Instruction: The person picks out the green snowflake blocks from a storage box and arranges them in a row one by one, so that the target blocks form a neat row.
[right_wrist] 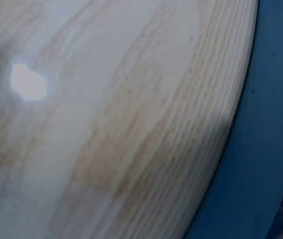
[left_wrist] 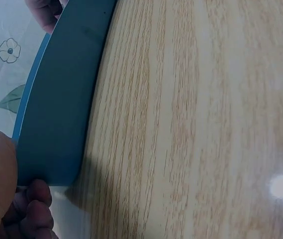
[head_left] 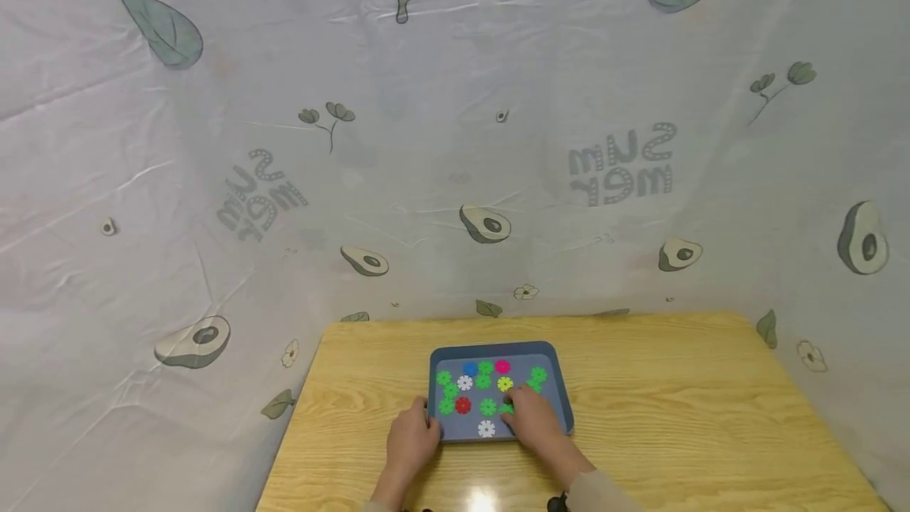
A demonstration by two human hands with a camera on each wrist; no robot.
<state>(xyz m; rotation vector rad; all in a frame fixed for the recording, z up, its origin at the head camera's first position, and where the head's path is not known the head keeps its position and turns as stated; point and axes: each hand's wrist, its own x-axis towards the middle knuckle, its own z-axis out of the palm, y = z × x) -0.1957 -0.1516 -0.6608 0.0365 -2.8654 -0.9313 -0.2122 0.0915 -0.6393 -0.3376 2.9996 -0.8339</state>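
Observation:
A blue-grey tray (head_left: 498,353) stands on the table, with flat, notched plastic discs spread over its floor. My left hand (head_left: 414,437) grips the tray at its near left corner; the left wrist view shows the thumb side and curled fingers (left_wrist: 38,211) at that corner. Inside the tray, on the near right, my right hand (head_left: 535,417) is bent down over the discs. A green disc (head_left: 506,409) shows between its thumb and forefinger; whether they pinch it cannot be made out. In the right wrist view the tray wall (right_wrist: 250,144) hides most of that hand.
Other discs in the tray are green (head_left: 487,407), white (head_left: 486,428), red (head_left: 463,405), yellow (head_left: 505,384), pink (head_left: 502,367) and blue (head_left: 471,369). The wooden table (head_left: 675,401) extends on both sides of the tray. A printed cloth (head_left: 441,156) hangs behind it.

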